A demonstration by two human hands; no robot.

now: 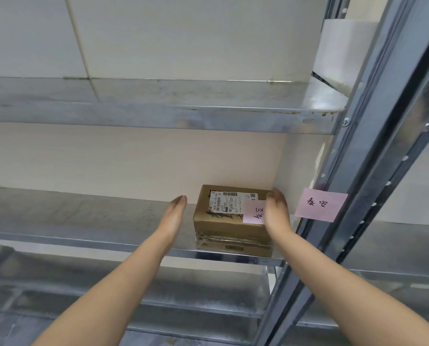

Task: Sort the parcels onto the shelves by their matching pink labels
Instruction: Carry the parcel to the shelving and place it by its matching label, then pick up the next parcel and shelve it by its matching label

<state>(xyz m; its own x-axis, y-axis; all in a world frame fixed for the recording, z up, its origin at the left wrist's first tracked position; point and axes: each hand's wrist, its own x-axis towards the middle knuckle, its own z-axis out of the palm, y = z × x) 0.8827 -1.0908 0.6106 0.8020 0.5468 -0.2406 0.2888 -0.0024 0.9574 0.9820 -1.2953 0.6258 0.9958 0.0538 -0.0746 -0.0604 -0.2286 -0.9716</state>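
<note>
This one looks nearly sorted: the brown taped cardboard parcel [229, 218] sits at the right end of the grey galvanised metal shelf [83, 221], beside the post's pink paper label [320, 204]. Its own pink handwritten note [252, 214] appears to match. No other parcels are visible. The left hand [174, 211] hovers spread, just clear of the parcel. The right hand [277, 211] lies against its right side, fingers nearly straight.
</note>
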